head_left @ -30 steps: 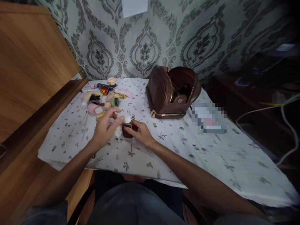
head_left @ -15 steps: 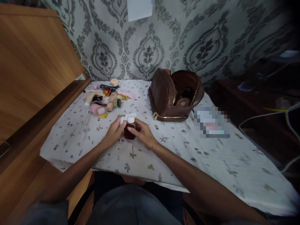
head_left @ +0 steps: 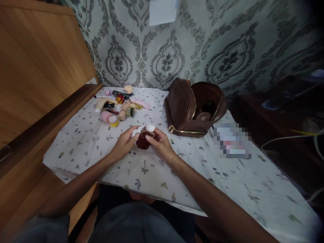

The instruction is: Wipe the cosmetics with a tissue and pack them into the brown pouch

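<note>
My right hand (head_left: 162, 143) grips a small clear bottle (head_left: 143, 141) of dark red liquid with a white cap, its thumb across the front. The bottle leans slightly to the right above the patterned tablecloth. In my left hand (head_left: 125, 141) is a crumpled white tissue or cloth (head_left: 137, 131), pinched close against the bottle's left side. Beyond my hands stands a brown leather toiletry bag (head_left: 183, 111), unzipped, with a dark thing inside that I cannot make out.
Several cosmetics lie in a group at the back left, among them a cream tube (head_left: 100, 106), a pink sponge (head_left: 106, 116) and a green jar (head_left: 130, 111). A blurred flat item (head_left: 233, 140) lies right of the bag. A wooden panel (head_left: 45, 50) borders the left side.
The bottle has tilted to the right and more of its front shows. My left hand has drawn slightly away from it with the white tissue. The whole view has shifted a little.
</note>
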The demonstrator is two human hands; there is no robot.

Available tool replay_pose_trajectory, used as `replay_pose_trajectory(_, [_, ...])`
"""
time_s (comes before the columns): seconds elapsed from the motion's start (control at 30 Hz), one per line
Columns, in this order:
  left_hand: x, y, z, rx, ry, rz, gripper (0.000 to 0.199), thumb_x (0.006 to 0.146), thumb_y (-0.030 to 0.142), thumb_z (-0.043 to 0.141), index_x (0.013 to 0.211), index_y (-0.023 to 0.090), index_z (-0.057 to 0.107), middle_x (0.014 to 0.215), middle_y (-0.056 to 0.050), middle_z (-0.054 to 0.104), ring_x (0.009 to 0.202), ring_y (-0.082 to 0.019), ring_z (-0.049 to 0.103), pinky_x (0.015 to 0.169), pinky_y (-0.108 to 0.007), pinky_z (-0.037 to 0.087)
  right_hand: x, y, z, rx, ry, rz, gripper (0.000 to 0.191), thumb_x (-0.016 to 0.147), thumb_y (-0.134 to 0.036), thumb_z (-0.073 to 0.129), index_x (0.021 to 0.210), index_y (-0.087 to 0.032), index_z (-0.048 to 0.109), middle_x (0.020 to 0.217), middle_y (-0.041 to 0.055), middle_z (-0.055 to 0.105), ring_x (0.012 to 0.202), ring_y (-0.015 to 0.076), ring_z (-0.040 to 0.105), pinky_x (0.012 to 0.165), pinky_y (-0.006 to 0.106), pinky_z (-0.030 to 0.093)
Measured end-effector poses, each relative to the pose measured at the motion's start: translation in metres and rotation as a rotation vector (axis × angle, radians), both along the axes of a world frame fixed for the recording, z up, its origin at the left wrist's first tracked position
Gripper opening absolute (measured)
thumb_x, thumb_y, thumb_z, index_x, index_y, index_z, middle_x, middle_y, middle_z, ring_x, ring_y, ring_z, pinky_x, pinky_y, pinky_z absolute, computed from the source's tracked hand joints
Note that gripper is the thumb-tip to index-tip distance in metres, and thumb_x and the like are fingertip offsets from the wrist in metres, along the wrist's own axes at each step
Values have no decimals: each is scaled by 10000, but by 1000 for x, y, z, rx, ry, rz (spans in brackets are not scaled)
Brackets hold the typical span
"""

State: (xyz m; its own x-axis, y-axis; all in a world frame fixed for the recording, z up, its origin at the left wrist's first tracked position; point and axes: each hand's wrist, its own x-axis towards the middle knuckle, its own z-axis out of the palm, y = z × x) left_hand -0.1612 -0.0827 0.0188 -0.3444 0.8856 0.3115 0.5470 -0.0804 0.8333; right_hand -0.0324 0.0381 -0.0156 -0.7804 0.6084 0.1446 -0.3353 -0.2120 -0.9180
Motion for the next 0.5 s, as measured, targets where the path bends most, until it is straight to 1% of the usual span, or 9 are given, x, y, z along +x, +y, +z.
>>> replay_pose_trajectory(0.1, [4, 2, 3, 26, -13, -21, 406, 987, 388, 435, 1299, 151, 541, 1295, -110, 637, 1171, -232, 590, 1033, -336, 423, -1, -1, 2, -81, 10, -11, 457, 637, -426, 863, 1040, -262, 726, 1023, -7, 739, 951, 188, 660, 956, 348, 489])
replay_pose_trajectory(0.2, [6, 1, 2, 48, -6, -49, 426, 989, 397, 436, 1317, 148, 547, 1321, -125, 626, 1220, -250, 570, 1063, -356, 409, 0, 0, 4, -175, 25, -20, 436, 616, -390, 884, 1010, -272, 740, 991, -18, 746, 905, 165, 661, 935, 322, 498])
replay_pose_trajectory(0.27, [7, -2, 0, 28, -19, -51, 430, 984, 416, 450, 1301, 148, 563, 1275, -116, 651, 1156, -244, 604, 1019, -345, 443, 0, 1, 4, -232, 38, -32, 412, 614, -376, 889, 986, -272, 747, 972, -23, 748, 881, 153, 658, 913, 302, 505])
replay_pose_trajectory(0.3, [7, -4, -2, 2, -45, -54, 434, 981, 431, 456, 1293, 151, 569, 1212, -104, 678, 1073, -232, 636, 966, -334, 472, 0, 2, 5, -252, 43, -43, 403, 612, -375, 890, 974, -269, 749, 967, -23, 748, 874, 149, 656, 902, 294, 506])
replay_pose_trajectory(0.33, [7, -6, -5, -27, -87, -61, 438, 978, 449, 462, 1280, 154, 576, 1119, -87, 706, 969, -214, 658, 899, -321, 497, 0, 3, 5, -265, 47, -59, 394, 612, -378, 890, 963, -267, 750, 964, -23, 747, 868, 145, 653, 894, 286, 507])
replay_pose_trajectory(0.4, [7, -9, -9, -76, -222, -80, 441, 960, 498, 490, 1213, 157, 609, 912, -43, 720, 782, -177, 651, 761, -289, 516, -1, 5, 5, -270, 47, -85, 380, 615, -387, 889, 947, -264, 751, 955, -26, 743, 860, 137, 645, 884, 271, 505])
replay_pose_trajectory(0.43, [8, -9, -11, -94, -324, -91, 444, 942, 525, 517, 1169, 159, 625, 844, -29, 712, 735, -166, 642, 711, -275, 515, -1, 6, 5, -263, 48, -92, 377, 617, -393, 887, 944, -264, 749, 950, -28, 741, 857, 134, 642, 881, 266, 504])
replay_pose_trajectory(0.47, [9, -9, -12, -105, -449, -101, 449, 915, 547, 556, 1128, 161, 636, 818, -25, 710, 723, -164, 644, 678, -264, 516, -1, 6, 5, -252, 48, -95, 375, 621, -400, 884, 943, -265, 746, 948, -27, 740, 856, 134, 641, 877, 266, 505])
replay_pose_trajectory(0.5, [10, -8, -13, -114, -591, -112, 452, 883, 557, 605, 1104, 165, 642, 835, -32, 717, 740, -168, 659, 663, -258, 523, 0, 6, 5, -240, 50, -96, 372, 629, -406, 879, 946, -267, 743, 950, -26, 738, 856, 136, 640, 871, 268, 508])
